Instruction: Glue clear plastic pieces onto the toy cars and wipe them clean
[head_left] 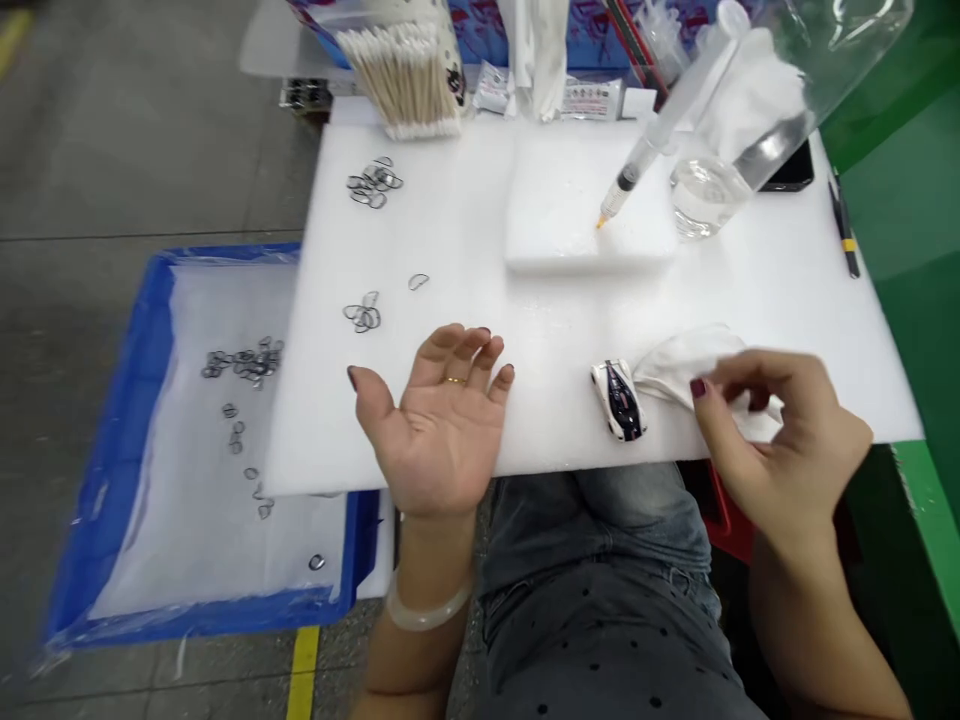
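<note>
My left hand (442,430) is palm up over the near edge of the white foam work surface (465,230), fingers spread and nothing in it. On the right, my right hand (787,440) hovers over a crumpled white cloth (686,360). Its thumb and index tips come together in a pinch; whatever lies between them I cannot make out. A small white and dark toy car (619,400) sits between my hands, close to the cloth. Beyond my left hand lie one thin D-shaped ring (418,282) and a small cluster of similar rings (364,313).
Another ring pile (375,182) lies farther back. A syringe (637,165) with an orange tip leans over a raised foam block (585,200), beside a clear bottle (709,195). Cotton swabs (409,85) stand behind. At left, a blue tray (112,440) holds more rings.
</note>
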